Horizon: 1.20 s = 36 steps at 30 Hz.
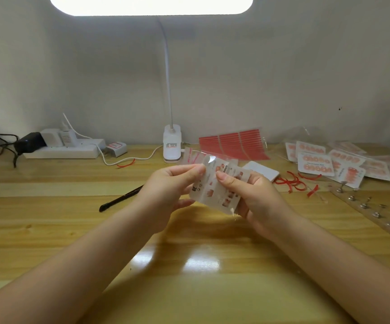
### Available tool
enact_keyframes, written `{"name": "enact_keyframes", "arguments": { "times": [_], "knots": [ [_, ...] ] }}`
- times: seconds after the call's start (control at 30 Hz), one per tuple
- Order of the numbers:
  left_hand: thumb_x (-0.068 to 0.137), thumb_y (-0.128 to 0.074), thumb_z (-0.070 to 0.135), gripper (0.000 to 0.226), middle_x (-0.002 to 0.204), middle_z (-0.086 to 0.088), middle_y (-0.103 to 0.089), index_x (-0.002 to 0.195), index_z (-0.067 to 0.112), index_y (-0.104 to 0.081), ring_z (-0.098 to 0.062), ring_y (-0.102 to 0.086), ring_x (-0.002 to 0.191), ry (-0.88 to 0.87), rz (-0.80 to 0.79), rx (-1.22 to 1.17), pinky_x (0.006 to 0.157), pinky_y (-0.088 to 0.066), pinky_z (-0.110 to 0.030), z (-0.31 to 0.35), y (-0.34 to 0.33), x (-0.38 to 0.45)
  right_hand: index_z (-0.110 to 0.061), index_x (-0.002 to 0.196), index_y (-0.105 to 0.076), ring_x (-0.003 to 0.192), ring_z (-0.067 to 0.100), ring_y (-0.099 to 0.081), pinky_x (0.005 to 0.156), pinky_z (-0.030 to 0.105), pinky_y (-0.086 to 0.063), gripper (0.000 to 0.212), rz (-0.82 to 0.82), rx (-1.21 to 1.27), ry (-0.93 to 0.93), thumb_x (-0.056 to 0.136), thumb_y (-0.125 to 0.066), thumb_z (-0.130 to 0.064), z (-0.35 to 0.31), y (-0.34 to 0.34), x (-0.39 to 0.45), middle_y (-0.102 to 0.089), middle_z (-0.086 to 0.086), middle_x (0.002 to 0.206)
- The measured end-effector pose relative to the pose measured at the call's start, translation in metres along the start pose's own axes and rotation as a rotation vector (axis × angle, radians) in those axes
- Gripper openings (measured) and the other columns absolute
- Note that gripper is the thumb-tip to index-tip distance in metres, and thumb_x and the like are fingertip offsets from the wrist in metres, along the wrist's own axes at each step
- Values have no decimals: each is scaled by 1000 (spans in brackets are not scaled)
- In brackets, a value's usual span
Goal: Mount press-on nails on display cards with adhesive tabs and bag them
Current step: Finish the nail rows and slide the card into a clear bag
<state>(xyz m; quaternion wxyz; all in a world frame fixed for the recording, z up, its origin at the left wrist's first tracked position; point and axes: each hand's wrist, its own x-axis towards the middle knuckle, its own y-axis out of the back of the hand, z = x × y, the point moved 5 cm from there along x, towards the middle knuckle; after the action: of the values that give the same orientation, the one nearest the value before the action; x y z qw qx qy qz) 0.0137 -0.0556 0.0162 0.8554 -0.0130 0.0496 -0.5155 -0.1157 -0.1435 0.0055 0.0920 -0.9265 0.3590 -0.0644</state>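
card and bag held over the desk

i hold a printed display card (215, 191) in its clear bag (209, 160) above the wooden desk (72, 230), tilted, between both hands. my left hand (168, 190) pinches its upper left edge between thumb and forefinger. my right hand (250, 195) grips the right side, thumb on the front, fingers curled behind. a stack of bagged nail cards (329, 162) lies at the far right, beside red adhesive tab sheets (233, 143) against the wall. red strips (292, 181) lie near a clear strip of nail stands (367, 206). a black pen (119, 199) lies left of my hands, a lamp base (172, 143) stands behind.
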Motion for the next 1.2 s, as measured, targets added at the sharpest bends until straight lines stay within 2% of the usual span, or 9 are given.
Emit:
{"name": "enact_keyframes", "arguments": {
  "times": [0.17,0.27,0.43,0.63,0.73,0.87,0.97,1.07,1.2],
  "knots": [
    [60,-77,39,42,95,-6,-76,95,15,-74,-23,-70,90,34,-16,119,77,-53,-34,3,8,3,-13,107,-70,90,22,-72,64,28,-58,39,23,41,-8,72,-74,-29,1,-1,-1,-75,8,100],
    [65,-79,36,28,91,-3,-76,84,18,-75,-19,-69,92,-3,12,217,74,-50,-32,7,13,6,-13,109,-69,90,22,-73,61,25,-56,41,39,48,-6,72,-74,-30,1,-2,-2,-75,8,99],
    [62,-77,34,18,85,-2,-76,72,20,-78,-15,-69,83,-58,63,85,84,-52,-39,2,12,4,-18,101,-69,87,18,-73,59,26,-56,37,15,53,-15,67,-76,-30,1,-3,-3,-76,3,95],
    [57,-79,43,32,87,-2,-76,81,22,-80,-15,-72,80,-30,-13,173,68,-53,-26,3,11,5,-22,89,-75,85,19,-73,60,28,-58,23,-6,-46,15,68,-77,-29,0,2,-2,-76,6,93],
    [68,-80,31,17,74,0,-73,76,17,-79,-8,-64,62,-16,-21,182,54,-50,-19,3,13,8,-18,95,-72,86,22,-73,70,35,-60,42,2,-135,8,61,-78,-43,-6,3,0,-75,7,93],
    [80,-77,20,10,65,-1,-68,73,12,-77,-4,-57,54,-73,-38,377,50,-46,-16,6,11,9,-24,111,-65,83,14,-70,72,30,-56,66,143,-281,107,58,-79,-60,-23,18,4,-72,1,100],
    [83,-75,23,11,67,1,-69,75,15,-78,-3,-56,55,-98,-115,513,51,-45,-16,5,4,6,-11,97,-72,76,25,-69,67,29,-53,50,33,-364,57,65,-76,-49,-23,14,3,-73,11,89],
    [88,-68,27,16,70,7,-71,75,23,-76,-4,-59,60,-126,-129,574,57,-48,-21,5,-2,4,-13,88,-75,72,19,-72,58,19,-52,26,9,-445,27,77,-76,-36,-16,11,1,-75,3,81],
    [93,-61,37,25,78,-1,-73,74,25,-72,-22,-66,71,-305,201,590,70,-53,-41,15,16,5,-13,83,-73,68,22,-72,54,25,-55,11,71,-352,-12,82,-74,-24,-6,15,2,-74,5,77]
  ]
}}
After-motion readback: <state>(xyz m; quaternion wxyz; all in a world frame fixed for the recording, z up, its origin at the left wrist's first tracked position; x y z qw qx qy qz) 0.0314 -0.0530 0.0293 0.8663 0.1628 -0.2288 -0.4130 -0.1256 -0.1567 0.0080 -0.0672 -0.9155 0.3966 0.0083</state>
